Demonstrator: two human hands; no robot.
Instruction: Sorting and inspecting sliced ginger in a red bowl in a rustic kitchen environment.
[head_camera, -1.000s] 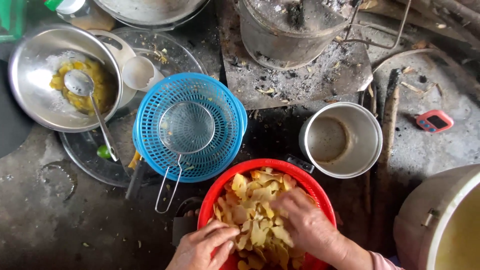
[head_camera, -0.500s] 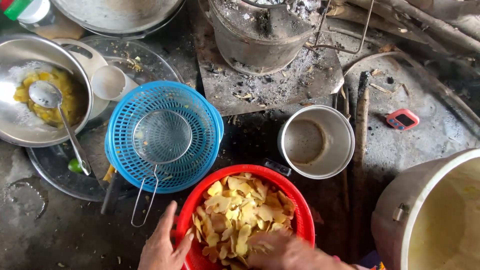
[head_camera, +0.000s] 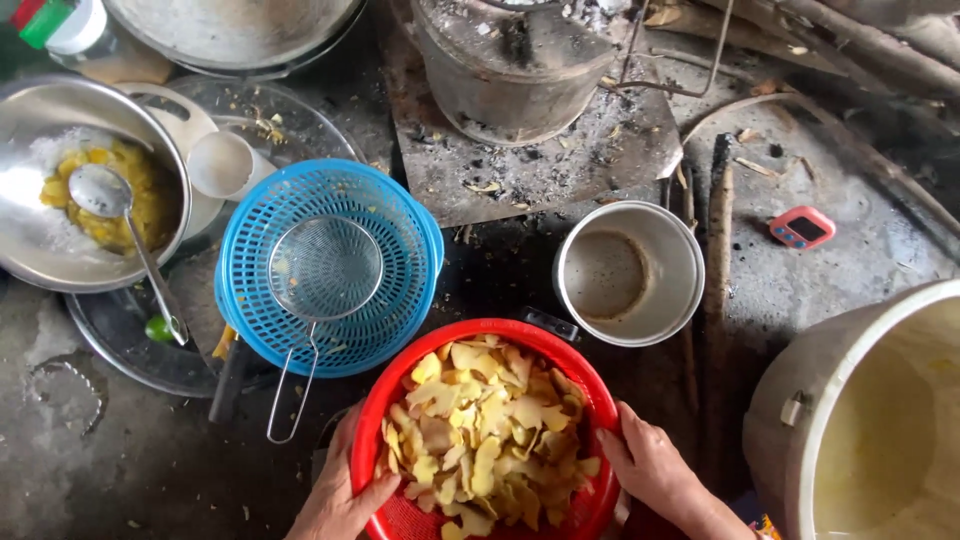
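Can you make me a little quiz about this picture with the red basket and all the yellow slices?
1. True or false: both hands are on the red basket.
2. What lies inside the blue basket? A) a spoon B) a wire strainer C) a knife
3. Fill in: the spoon rests in the ____ bowl with yellow food.

Key:
1. True: the left hand and right hand grip its two sides, and the yellow slices fill it.
2. B, the wire strainer, with its handle sticking out over the rim.
3. Metal: it is the metal bowl at far left.
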